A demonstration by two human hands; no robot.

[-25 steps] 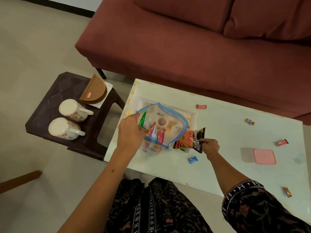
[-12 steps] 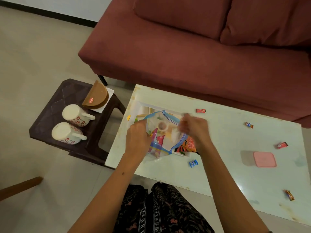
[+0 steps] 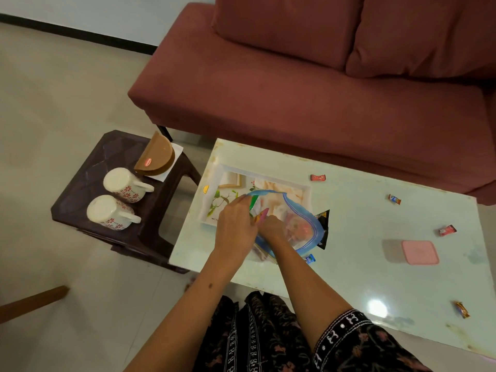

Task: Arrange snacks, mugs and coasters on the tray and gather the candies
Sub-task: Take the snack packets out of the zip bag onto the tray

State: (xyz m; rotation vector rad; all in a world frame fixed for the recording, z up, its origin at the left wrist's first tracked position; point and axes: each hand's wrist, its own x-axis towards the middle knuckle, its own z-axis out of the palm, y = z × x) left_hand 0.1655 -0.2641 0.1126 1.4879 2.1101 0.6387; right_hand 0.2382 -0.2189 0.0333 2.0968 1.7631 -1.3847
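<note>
Gripping zip bag: left hand, right hand; two mugs, six candies.

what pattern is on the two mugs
White with red flowers, on both mugs; the head view shows it.

Clear blue-rimmed snack bag lies open-mouthed over the floral tray.

Fingertips of right hand buried inside zip bag, grip unreadable. Snack packets in there blurred behind plastic. Dark packet beyond the hands mostly covered by bag.
</note>
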